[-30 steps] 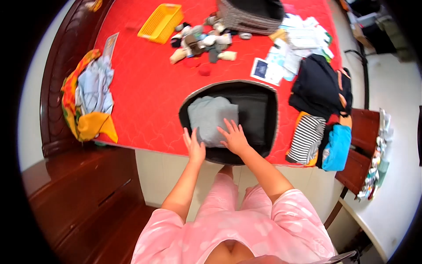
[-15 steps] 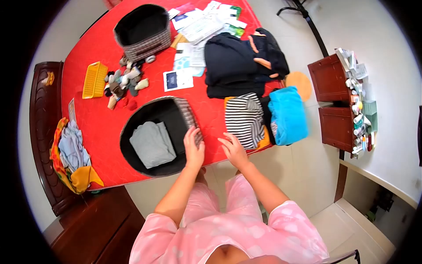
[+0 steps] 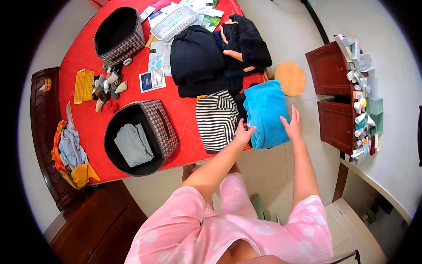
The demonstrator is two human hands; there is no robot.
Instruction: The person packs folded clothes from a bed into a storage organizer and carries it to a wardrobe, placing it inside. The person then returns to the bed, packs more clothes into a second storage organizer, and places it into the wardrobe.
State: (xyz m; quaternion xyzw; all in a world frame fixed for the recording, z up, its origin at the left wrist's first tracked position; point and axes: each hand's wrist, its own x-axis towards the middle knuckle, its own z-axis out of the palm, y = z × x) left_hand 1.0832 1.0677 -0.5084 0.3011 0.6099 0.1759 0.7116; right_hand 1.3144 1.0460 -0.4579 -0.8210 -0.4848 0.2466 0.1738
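Observation:
A folded bright blue garment (image 3: 267,115) lies at the right front edge of the bed, between my two hands. My left hand (image 3: 243,133) is at its lower left side, thumb and fingers apart, touching or nearly touching the cloth. On the other side, my right hand (image 3: 293,126) has its fingers spread beside the right edge of the blue garment. Just left of my left hand is a folded black-and-white striped top (image 3: 216,118). A houndstooth fabric bin (image 3: 163,127) farther left holds a folded grey garment (image 3: 133,145).
Folded black clothes (image 3: 198,57) are stacked behind the striped top. A second fabric bin (image 3: 125,46), a yellow basket (image 3: 83,86), rolled socks (image 3: 105,86) and a white basket (image 3: 175,23) occupy the back. A round wooden stool (image 3: 290,79) stands beside the bed.
Both hands have moved right, the left away from the fabric bin's rim and across to the blue garment, the right past the striped top to the garment's far side. The view has shifted right.

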